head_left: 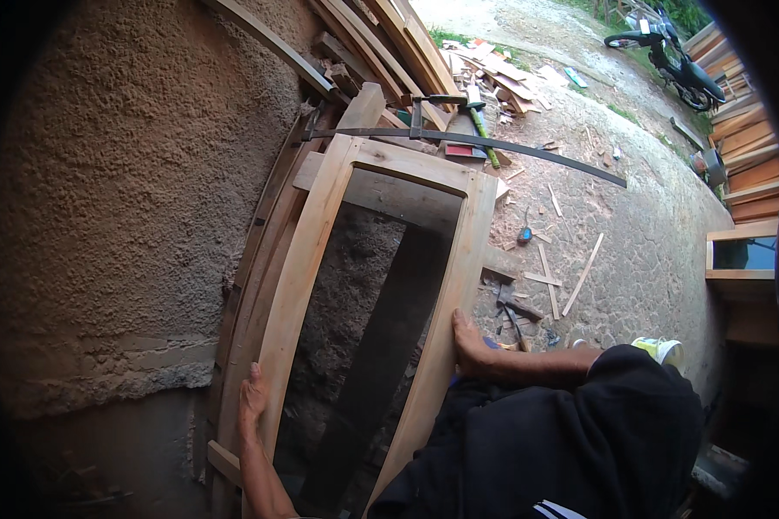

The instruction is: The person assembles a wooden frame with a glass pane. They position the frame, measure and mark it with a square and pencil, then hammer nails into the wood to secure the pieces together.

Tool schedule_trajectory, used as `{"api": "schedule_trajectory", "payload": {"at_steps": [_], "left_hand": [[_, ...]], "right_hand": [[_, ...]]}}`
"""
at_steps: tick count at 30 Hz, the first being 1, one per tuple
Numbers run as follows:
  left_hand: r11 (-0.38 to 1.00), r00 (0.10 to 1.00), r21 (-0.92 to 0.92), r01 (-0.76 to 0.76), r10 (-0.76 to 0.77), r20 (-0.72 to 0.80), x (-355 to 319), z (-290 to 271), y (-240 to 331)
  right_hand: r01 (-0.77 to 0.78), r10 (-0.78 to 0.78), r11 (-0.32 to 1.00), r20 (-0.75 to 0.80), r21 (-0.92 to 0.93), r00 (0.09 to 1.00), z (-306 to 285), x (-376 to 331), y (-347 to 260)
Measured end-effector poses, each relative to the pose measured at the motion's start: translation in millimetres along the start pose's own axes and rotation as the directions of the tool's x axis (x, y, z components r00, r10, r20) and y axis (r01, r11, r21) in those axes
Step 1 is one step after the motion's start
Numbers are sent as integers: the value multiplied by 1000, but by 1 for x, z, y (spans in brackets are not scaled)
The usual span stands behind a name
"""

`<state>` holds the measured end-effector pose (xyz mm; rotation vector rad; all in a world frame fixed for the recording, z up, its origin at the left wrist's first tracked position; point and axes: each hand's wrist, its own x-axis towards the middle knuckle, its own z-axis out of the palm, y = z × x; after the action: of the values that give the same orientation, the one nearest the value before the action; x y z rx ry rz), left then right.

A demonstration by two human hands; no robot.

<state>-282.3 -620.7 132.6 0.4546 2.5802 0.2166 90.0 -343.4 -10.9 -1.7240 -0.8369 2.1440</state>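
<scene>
A long wooden frame (320,233) with a rounded inner corner lies before me, running away from my body. My left hand (252,398) holds the outer edge of its left rail, thumb pointing away from me. At the right rail, my right hand (471,342) grips the edge; most of its fingers are hidden. A metal bar clamp (528,152) with a green handle (482,130) lies across the far end. Beneath the opening, a dark board (368,346) shows against rough ground.
A rough wall (130,190) stands close on the left. Stacked planks (398,43) and wood scraps (506,78) lie at the far end. On the right ground are a blue tape measure (524,235), loose sticks (583,275) and a bucket (662,350). A motorcycle (671,60) stands far right.
</scene>
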Motion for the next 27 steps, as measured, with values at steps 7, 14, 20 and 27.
{"api": "schedule_trajectory", "payload": {"at_steps": [7,14,20,27], "left_hand": [[999,987,-25,27,-23,161,95,15,-37],[1000,980,-7,25,-23,200,134,27,-47],[1000,977,-21,-22,26,213,151,29,-44],[996,980,-48,-71,78,181,153,31,-47]], "right_hand": [[-34,18,994,-150,-104,988,50,-6,-1],[63,-96,973,-139,-222,986,73,0,7],[101,-152,957,-174,-272,973,87,6,13],[120,-140,973,-90,-200,986,85,15,22]]}}
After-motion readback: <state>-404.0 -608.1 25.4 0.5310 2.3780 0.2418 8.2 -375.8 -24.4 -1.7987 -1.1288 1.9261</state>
